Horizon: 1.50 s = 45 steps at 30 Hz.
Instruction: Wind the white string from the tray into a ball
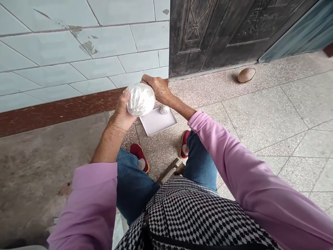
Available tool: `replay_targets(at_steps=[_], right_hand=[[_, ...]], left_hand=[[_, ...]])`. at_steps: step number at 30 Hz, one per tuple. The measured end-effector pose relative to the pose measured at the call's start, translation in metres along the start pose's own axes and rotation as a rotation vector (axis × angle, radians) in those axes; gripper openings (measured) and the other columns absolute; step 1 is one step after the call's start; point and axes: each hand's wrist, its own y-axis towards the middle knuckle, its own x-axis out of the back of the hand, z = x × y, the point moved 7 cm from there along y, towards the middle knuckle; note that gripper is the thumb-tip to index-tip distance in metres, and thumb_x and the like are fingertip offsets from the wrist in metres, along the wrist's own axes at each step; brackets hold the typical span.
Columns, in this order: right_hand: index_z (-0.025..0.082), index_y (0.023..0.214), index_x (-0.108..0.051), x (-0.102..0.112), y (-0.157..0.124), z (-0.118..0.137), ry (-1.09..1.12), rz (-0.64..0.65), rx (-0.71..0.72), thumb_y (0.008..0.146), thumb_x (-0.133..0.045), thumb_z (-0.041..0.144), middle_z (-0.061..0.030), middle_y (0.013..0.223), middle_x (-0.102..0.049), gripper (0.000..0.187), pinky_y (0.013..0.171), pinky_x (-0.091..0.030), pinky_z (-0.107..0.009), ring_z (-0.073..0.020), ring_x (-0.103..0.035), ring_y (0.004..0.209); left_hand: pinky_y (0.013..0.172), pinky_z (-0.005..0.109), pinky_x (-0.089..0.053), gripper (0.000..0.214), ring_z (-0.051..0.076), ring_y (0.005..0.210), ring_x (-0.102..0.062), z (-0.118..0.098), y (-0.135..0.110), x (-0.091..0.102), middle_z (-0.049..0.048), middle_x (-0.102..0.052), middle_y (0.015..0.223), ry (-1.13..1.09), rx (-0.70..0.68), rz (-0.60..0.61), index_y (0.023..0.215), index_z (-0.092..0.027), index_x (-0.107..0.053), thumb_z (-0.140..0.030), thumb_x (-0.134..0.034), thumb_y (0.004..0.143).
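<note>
I hold up a large white ball with a shiny, creased surface like wound strips or film. My left hand is wrapped round its left side and underside, thumb on top. At the ball's upper right is my right hand, its fingers curled in; whatever they pinch is hidden, and I cannot tell whether they press on the ball. Below, a shallow white tray lies on the floor. A small white ball with a similar crinkled look sits in its far right corner.
A tiled wall with a brown skirting band stands ahead, beside a dark carved door. A brownish oval object lies by the doorsill. Between my legs part of a wooden stool shows.
</note>
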Motion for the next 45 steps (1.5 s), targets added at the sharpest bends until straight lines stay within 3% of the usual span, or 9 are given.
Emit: replay_targets(at_steps=[4,7,10,16,23,27,32,38,45], right_hand=[[0.016,0.151,-0.080,-0.026,-0.009,0.022,-0.018,0.084,-0.019,0.135,-0.060,0.021,-0.0174,0.135,-0.090,0.026,0.112,-0.059,-0.040,-0.0346,-0.084,0.129],[0.012,0.148,-0.083,-0.046,-0.023,0.044,0.011,0.205,0.017,0.143,-0.045,0.022,-0.0192,0.139,-0.091,0.040,0.113,-0.058,-0.038,-0.0296,-0.083,0.126],[0.011,0.144,-0.084,-0.058,-0.038,0.065,0.052,0.301,0.097,0.145,-0.047,0.024,-0.0183,0.140,-0.091,0.039,0.114,-0.055,-0.036,-0.0269,-0.082,0.128],[0.016,0.123,-0.083,-0.048,-0.052,0.078,0.210,0.288,0.163,0.140,-0.055,0.020,-0.0107,0.119,-0.086,0.033,0.107,-0.054,-0.035,-0.0259,-0.079,0.114],[0.015,0.123,-0.081,-0.029,-0.072,0.096,0.198,0.292,0.347,0.142,-0.049,0.023,-0.0110,0.116,-0.083,0.038,0.105,-0.052,-0.036,-0.0250,-0.074,0.106],[0.017,0.128,-0.083,0.002,-0.065,0.085,0.140,0.161,0.319,0.141,-0.049,0.022,-0.0114,0.121,-0.083,0.036,0.108,-0.053,-0.037,-0.0266,-0.077,0.113],[0.017,0.135,-0.084,0.022,-0.050,0.057,0.020,0.103,0.156,0.142,-0.055,0.023,-0.0108,0.119,-0.084,0.030,0.109,-0.052,-0.036,-0.0286,-0.080,0.117],[0.013,0.136,-0.085,0.027,-0.041,0.041,0.021,0.053,0.121,0.143,-0.050,0.022,-0.0111,0.114,-0.085,0.037,0.105,-0.053,-0.035,-0.0252,-0.077,0.110],[0.018,0.103,-0.078,0.020,-0.017,0.018,0.165,0.005,0.087,0.138,-0.047,0.031,-0.0105,0.113,-0.086,0.048,0.111,-0.056,-0.036,-0.0211,-0.072,0.115]], left_hand=[[0.143,0.069,-0.065,0.093,0.054,0.181,-0.060,-0.015,0.007,0.010,0.0214,-0.087,0.153,-0.006,-0.102,-0.113,0.107,-0.026,-0.078,-0.102,-0.113,0.066],[0.144,0.067,-0.065,0.093,0.050,0.176,-0.063,-0.027,0.013,0.036,0.0167,-0.086,0.158,0.019,-0.164,-0.252,0.108,-0.027,-0.075,-0.100,-0.112,0.063],[0.139,0.064,-0.069,0.093,0.045,0.169,-0.066,-0.033,0.016,0.066,0.0144,-0.083,0.162,0.051,-0.146,-0.362,0.117,-0.027,-0.075,-0.095,-0.110,0.065],[0.110,0.053,-0.079,0.084,0.042,0.160,-0.070,-0.040,0.012,0.106,0.0108,-0.085,0.157,0.045,-0.132,-0.503,0.125,-0.030,-0.073,-0.088,-0.102,0.072],[0.120,0.051,-0.072,0.058,0.029,0.118,-0.074,-0.041,0.022,0.125,0.0033,-0.076,0.108,0.298,-0.280,-0.654,0.105,-0.026,-0.069,-0.060,-0.103,0.073],[0.119,0.053,-0.070,0.067,0.031,0.116,-0.073,-0.038,0.025,0.119,0.0038,-0.076,0.110,0.527,-0.273,-0.582,0.110,-0.024,-0.070,-0.058,-0.110,0.067],[0.124,0.062,-0.070,0.071,0.036,0.112,-0.077,-0.019,0.020,0.087,0.0080,-0.081,0.107,0.630,-0.094,-0.306,0.112,-0.020,-0.082,-0.062,-0.114,0.064],[0.119,0.071,-0.073,0.077,0.042,0.107,-0.081,-0.006,0.016,0.058,0.0178,-0.084,0.103,0.370,0.059,-0.097,0.106,-0.018,-0.087,-0.068,-0.117,0.056],[0.128,0.070,-0.074,0.078,0.057,0.149,-0.082,-0.024,-0.003,0.030,0.0196,-0.090,0.114,0.060,0.020,0.001,0.107,-0.024,-0.083,-0.076,-0.116,0.059]])
